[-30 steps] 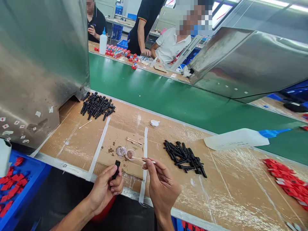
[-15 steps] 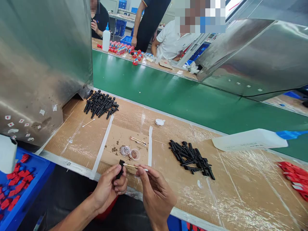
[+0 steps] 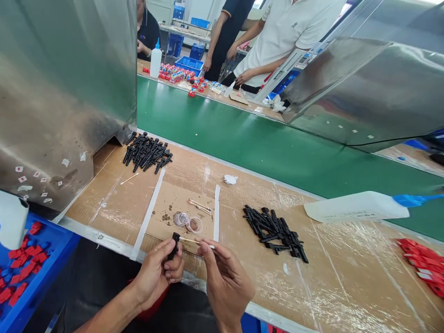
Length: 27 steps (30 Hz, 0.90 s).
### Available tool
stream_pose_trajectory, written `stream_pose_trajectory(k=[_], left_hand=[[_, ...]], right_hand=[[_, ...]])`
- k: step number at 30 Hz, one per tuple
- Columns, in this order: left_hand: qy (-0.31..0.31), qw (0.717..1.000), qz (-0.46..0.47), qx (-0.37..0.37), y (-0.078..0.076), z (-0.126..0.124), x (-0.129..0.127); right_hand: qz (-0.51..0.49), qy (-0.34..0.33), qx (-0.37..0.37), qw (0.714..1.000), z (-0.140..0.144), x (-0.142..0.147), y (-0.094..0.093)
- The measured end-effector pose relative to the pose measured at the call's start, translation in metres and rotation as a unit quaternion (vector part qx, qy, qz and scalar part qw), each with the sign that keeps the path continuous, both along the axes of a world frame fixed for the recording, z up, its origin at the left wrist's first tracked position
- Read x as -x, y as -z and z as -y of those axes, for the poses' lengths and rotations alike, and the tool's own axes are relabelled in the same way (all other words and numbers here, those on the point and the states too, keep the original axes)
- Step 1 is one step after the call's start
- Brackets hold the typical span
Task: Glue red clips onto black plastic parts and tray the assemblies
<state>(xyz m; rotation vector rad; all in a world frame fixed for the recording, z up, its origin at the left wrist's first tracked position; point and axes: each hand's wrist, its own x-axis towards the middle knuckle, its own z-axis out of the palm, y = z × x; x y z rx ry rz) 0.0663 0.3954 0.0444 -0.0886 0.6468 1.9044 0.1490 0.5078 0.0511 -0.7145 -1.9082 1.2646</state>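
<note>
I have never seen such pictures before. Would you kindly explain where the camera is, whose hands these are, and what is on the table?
No machine is working here: these are a person's bare hands, seen from a camera worn on the head. The left hand holds a small black part; the right hand holds a cotton swab, its tip at that part. Beyond them, a cardboard sheet bears two small clear containers and more swabs. A left heap and a right heap of black parts lie nearby. Farther right lie a white bottle and red pieces. Other people are across the green strip.
</note>
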Motion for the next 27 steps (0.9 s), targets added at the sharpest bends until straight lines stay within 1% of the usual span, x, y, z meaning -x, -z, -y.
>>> stream_pose_trajectory(k=[3, 6, 7, 8, 9, 10, 11, 12, 13, 14, 15, 16, 18, 19, 21, 24, 27], left_hand=[[-0.004, 1.0, -0.003, 0.008, 0.001, 0.001, -0.003], [0.006, 0.999, -0.027, 0.033, -0.003, 0.008, -0.003], [0.009, 0.997, -0.054, 0.056, -0.006, 0.012, 0.0], [0.011, 0.991, -0.1, 0.09, -0.009, 0.016, 0.005], [0.008, 0.977, -0.17, 0.132, -0.013, 0.021, 0.014], [0.002, 0.949, -0.261, 0.177, -0.017, 0.025, 0.025], [-0.008, 0.904, -0.366, 0.22, -0.022, 0.027, 0.04], [-0.021, 0.837, -0.478, 0.264, -0.026, 0.028, 0.058], [-0.032, 0.759, -0.577, 0.299, -0.031, 0.026, 0.078], [-0.048, 0.672, -0.657, 0.339, -0.035, 0.021, 0.099], [-0.056, 0.572, -0.72, 0.389, -0.039, 0.015, 0.121], [-0.066, 0.53, -0.737, 0.414, -0.042, 0.006, 0.143], [-0.081, 0.485, -0.752, 0.439, -0.046, -0.015, 0.181], [-0.089, 0.468, -0.754, 0.452, -0.047, -0.026, 0.196], [-0.095, 0.437, -0.761, 0.47, -0.048, -0.047, 0.218], [-0.101, 0.405, -0.77, 0.483, -0.048, -0.07, 0.23], [-0.118, 0.385, -0.783, 0.475, -0.053, -0.075, 0.223]], right_hand=[[-0.013, 0.047, 0.019, 0.999, -0.005, 0.003, -0.003], [-0.018, 0.099, 0.026, 0.995, -0.017, 0.007, 0.0], [-0.009, 0.102, 0.026, 0.994, -0.022, 0.009, 0.002], [0.004, 0.097, 0.024, 0.995, -0.028, 0.01, 0.005], [0.018, 0.084, 0.016, 0.996, -0.033, 0.011, 0.007], [0.031, 0.067, 0.0, 0.997, -0.037, 0.013, 0.009], [0.039, 0.051, -0.022, 0.998, -0.04, 0.014, 0.011], [0.043, 0.037, -0.045, 0.997, -0.043, 0.015, 0.012], [0.042, 0.025, -0.068, 0.997, -0.044, 0.017, 0.013], [0.04, 0.015, -0.084, 0.996, -0.044, 0.018, 0.012], [0.038, 0.007, -0.095, 0.995, -0.044, 0.019, 0.011], [0.036, 0.003, -0.102, 0.994, -0.043, 0.02, 0.01], [0.037, 0.003, -0.109, 0.993, -0.041, 0.02, 0.006], [0.04, 0.008, -0.109, 0.993, -0.04, 0.018, 0.003], [0.047, 0.022, -0.107, 0.993, -0.043, 0.011, 0.0], [0.065, 0.058, -0.121, 0.989, -0.061, -0.01, 0.001], [0.097, 0.13, -0.194, 0.968, -0.098, -0.037, 0.011]])
